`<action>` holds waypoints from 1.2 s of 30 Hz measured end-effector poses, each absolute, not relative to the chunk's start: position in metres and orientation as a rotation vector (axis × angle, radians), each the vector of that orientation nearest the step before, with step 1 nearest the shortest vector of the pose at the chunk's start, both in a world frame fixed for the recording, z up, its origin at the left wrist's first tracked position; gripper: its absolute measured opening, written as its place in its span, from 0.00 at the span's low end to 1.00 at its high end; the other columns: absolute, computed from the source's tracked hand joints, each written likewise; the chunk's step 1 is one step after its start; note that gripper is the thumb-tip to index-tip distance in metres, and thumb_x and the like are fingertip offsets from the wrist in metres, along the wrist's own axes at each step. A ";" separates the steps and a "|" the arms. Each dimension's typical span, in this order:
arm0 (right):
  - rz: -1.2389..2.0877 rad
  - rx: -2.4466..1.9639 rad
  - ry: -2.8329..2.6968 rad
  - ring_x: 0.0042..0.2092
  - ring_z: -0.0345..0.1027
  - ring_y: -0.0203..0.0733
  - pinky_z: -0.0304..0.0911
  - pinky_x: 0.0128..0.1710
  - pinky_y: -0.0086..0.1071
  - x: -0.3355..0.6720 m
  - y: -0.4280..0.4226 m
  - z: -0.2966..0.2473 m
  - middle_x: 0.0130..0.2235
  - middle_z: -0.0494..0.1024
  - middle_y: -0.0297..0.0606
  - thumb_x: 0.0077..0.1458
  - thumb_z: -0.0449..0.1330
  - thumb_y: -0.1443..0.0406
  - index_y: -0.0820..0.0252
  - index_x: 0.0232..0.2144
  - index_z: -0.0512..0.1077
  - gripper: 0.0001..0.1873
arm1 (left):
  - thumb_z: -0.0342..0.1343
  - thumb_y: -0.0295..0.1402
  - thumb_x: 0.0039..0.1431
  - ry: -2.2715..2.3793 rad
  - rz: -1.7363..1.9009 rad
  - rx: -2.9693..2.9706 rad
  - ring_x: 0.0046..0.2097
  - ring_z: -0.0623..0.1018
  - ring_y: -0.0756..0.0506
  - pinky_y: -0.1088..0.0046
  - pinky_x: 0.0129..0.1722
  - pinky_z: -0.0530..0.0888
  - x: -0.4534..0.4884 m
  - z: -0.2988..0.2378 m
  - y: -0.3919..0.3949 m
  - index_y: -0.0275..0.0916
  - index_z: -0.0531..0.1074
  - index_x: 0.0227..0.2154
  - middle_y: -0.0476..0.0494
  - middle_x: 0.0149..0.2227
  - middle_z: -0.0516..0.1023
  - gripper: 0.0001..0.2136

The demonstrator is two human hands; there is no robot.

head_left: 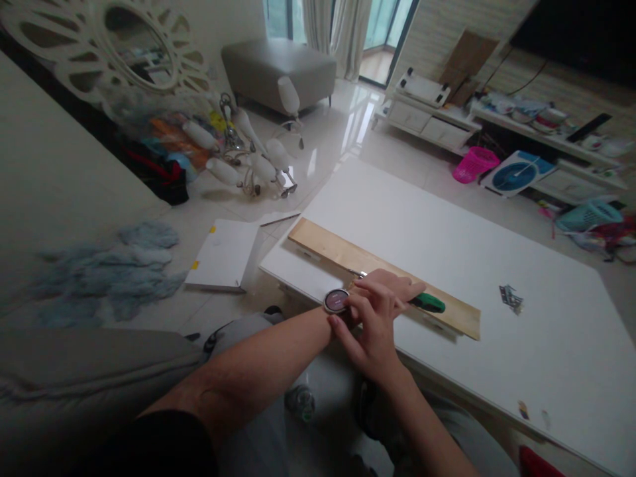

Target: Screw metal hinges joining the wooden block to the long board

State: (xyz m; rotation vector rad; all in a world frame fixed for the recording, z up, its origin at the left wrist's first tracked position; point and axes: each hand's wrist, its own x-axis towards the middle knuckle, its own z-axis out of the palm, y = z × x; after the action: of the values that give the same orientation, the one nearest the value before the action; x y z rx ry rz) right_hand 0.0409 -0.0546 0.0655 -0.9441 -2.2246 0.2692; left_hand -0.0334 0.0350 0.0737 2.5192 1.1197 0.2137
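While right hand (370,334) touches the watch (336,300), left hand (392,283) covers the screwdriver (428,303).

A white tabletop (447,218) is set on a shiny, pale floor (338,132). Beyond the tabletop, a grey footstool (278,66) is placed by curtains (338,20) and a bright glass door (382,20). Left of the tabletop, a round mirror (139,46) is seen.
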 end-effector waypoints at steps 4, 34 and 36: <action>0.256 -0.980 -2.236 0.60 0.66 0.57 0.54 0.58 0.52 0.040 -0.055 0.067 0.59 0.71 0.45 0.68 0.62 0.60 0.51 0.48 0.71 0.09 | 0.50 0.33 0.75 1.137 0.208 2.500 0.36 0.80 0.46 0.70 0.28 0.63 -0.032 0.073 0.036 0.43 0.69 0.54 0.42 0.46 0.83 0.10; 0.256 -0.961 -2.192 0.59 0.67 0.56 0.56 0.58 0.52 0.040 -0.056 0.063 0.58 0.72 0.45 0.66 0.64 0.61 0.50 0.48 0.69 0.10 | 0.52 0.33 0.74 1.130 0.239 2.549 0.35 0.79 0.46 0.70 0.27 0.60 -0.032 0.068 0.035 0.43 0.69 0.54 0.44 0.44 0.82 0.09; 0.259 -0.966 -2.181 0.59 0.68 0.56 0.57 0.57 0.52 0.040 -0.056 0.063 0.58 0.72 0.45 0.66 0.64 0.60 0.51 0.49 0.68 0.11 | 0.51 0.33 0.74 1.128 0.249 2.554 0.35 0.79 0.47 0.70 0.27 0.60 -0.031 0.066 0.035 0.43 0.69 0.54 0.44 0.44 0.83 0.10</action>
State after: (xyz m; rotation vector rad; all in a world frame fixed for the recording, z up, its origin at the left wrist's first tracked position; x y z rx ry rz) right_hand 0.0403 -0.0564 0.0633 -0.9658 -2.1812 0.2586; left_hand -0.0314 0.0352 0.0655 2.5545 1.1285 0.2493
